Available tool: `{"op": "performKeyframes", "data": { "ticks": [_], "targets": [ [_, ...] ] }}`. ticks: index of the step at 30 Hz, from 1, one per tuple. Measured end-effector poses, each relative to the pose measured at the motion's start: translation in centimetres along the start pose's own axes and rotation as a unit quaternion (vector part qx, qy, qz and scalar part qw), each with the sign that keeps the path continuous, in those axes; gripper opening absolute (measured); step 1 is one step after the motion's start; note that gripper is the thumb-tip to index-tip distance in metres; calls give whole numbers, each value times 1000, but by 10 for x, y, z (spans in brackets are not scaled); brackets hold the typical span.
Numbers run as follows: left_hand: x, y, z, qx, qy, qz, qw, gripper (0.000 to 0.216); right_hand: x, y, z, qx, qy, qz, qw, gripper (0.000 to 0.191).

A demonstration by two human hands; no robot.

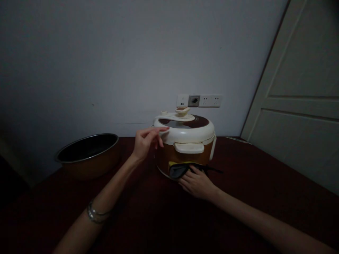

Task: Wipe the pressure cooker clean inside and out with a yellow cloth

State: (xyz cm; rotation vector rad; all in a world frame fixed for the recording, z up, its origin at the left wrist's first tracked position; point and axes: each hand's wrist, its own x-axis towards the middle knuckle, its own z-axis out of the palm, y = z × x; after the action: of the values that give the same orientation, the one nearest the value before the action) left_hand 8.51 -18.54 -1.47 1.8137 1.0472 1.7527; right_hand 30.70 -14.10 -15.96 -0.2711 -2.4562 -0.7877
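Note:
A rice cooker or pressure cooker with a white lid and a brown-gold body stands upright on the dark red table, its lid closed. My left hand is at the left side of the lid, index finger stretched along the rim and the other fingers loosely bent. Whether the fingertip touches the lid, I cannot tell. Low on the cooker's front, my right hand is closed on a dark grey cloth with a yellow edge. The cloth lies against the body, and its lower part is hidden by my fingers.
A deep inner pot with a dark inside sits on the table to the left. Behind the cooker, wall sockets line the pale wall. A light panelled door stands at the right. The room is dim.

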Motion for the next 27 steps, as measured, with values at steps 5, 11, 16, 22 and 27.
{"op": "performKeyframes", "data": {
  "ticks": [5,11,16,22,27],
  "targets": [
    [30,-37,-36,197,203,-63,957,18,36,-26,23,-17,-43,-49,998,34],
    [38,-77,-40,112,74,-213,968,33,128,-19,8,-88,-73,63,991,34],
    [39,-80,-40,-46,42,-268,961,27,115,-18,1,-75,-35,97,992,35],
    [38,-75,-39,-139,35,-338,930,28,51,-45,29,-41,-8,45,998,36],
    [38,-73,-41,-160,9,-367,916,33,101,-27,5,-52,-16,90,994,37]
  ]
}}
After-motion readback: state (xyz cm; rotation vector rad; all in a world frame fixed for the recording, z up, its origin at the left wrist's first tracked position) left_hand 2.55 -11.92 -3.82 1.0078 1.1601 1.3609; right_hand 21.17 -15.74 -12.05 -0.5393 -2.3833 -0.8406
